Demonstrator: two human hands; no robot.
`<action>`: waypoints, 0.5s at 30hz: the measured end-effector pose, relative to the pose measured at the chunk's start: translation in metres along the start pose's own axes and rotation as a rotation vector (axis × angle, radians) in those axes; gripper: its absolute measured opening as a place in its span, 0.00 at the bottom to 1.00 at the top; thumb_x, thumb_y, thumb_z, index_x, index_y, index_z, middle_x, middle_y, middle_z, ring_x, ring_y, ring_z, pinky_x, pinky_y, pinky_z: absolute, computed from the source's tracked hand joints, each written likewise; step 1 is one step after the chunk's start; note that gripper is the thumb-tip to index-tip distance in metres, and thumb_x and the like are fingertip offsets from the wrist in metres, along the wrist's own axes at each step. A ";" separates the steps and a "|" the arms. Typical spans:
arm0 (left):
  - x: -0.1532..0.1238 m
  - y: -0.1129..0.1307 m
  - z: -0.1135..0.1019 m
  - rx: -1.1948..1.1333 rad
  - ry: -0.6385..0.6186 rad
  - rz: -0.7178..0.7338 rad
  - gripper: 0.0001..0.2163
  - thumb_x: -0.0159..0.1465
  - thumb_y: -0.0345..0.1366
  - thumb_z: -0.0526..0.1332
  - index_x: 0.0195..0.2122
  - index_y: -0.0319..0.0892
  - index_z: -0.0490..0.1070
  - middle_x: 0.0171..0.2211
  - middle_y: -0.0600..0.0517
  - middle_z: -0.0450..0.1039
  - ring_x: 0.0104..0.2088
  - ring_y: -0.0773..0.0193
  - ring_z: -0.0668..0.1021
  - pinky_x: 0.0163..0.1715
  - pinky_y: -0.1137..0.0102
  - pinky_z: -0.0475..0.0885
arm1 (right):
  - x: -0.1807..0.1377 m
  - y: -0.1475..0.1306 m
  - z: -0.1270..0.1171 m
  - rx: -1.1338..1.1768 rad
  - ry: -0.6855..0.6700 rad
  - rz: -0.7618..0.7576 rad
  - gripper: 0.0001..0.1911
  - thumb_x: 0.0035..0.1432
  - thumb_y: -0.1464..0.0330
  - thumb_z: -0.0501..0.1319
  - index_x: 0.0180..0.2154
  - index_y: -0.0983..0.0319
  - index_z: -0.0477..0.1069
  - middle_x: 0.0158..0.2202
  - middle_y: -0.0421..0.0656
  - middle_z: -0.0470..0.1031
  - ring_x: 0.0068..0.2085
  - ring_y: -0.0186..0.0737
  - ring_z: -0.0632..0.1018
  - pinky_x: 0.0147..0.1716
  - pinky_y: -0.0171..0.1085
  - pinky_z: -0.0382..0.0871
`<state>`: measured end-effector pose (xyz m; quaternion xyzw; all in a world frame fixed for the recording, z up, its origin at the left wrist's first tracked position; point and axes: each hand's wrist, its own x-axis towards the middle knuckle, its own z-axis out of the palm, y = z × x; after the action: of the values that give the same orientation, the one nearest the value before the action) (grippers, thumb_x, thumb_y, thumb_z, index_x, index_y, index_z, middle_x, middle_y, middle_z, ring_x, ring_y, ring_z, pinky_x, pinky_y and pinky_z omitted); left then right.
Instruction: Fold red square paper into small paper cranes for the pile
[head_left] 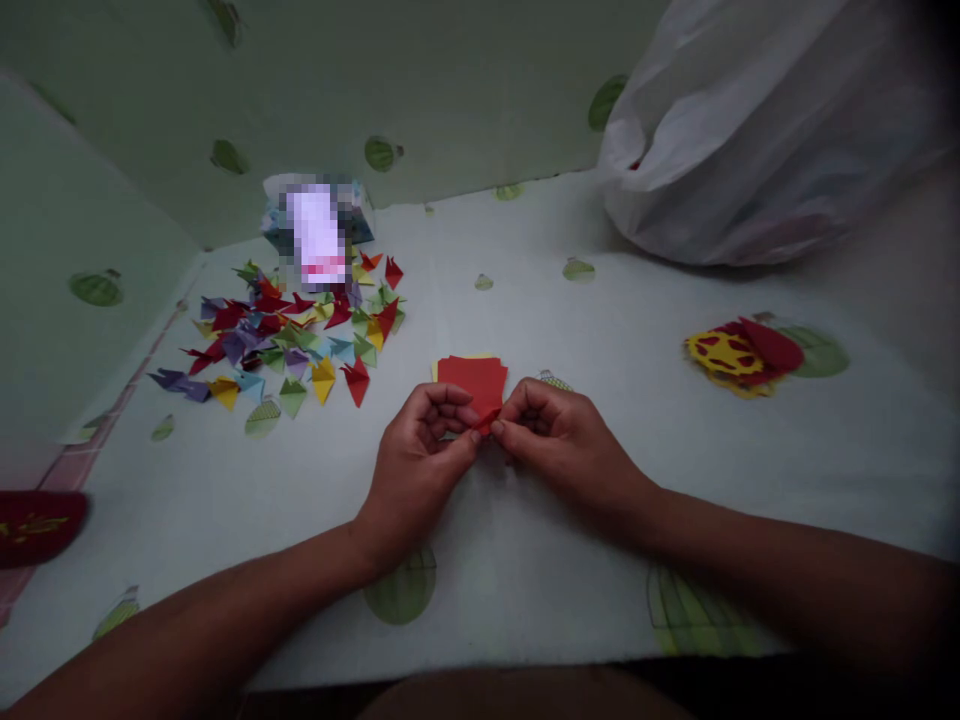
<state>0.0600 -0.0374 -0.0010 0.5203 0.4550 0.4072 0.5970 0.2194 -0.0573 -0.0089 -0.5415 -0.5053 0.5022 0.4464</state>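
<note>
My left hand and my right hand meet at the middle of the table, fingers curled and pinched together on a small folded piece of red paper held between them. Just behind the hands lies a small stack of red paper squares with a yellow sheet showing at its edge. To the far left spreads a pile of folded paper pieces in red, purple, green, yellow and blue.
A white cloth with green prints covers the table. A white plastic bag bulks at the back right. A red and yellow paper shape lies at the right. A blurred packet stands behind the pile. A red object sits at the left edge.
</note>
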 end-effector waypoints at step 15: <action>0.001 0.000 0.000 0.016 0.001 -0.003 0.13 0.55 0.28 0.69 0.39 0.41 0.69 0.32 0.54 0.71 0.34 0.68 0.75 0.37 0.72 0.72 | 0.000 0.002 0.000 -0.013 -0.007 -0.009 0.09 0.51 0.72 0.61 0.23 0.60 0.62 0.22 0.36 0.66 0.25 0.33 0.67 0.24 0.35 0.60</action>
<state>0.0603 -0.0362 -0.0010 0.5242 0.4592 0.4030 0.5932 0.2197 -0.0576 -0.0105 -0.5404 -0.5124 0.4988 0.4435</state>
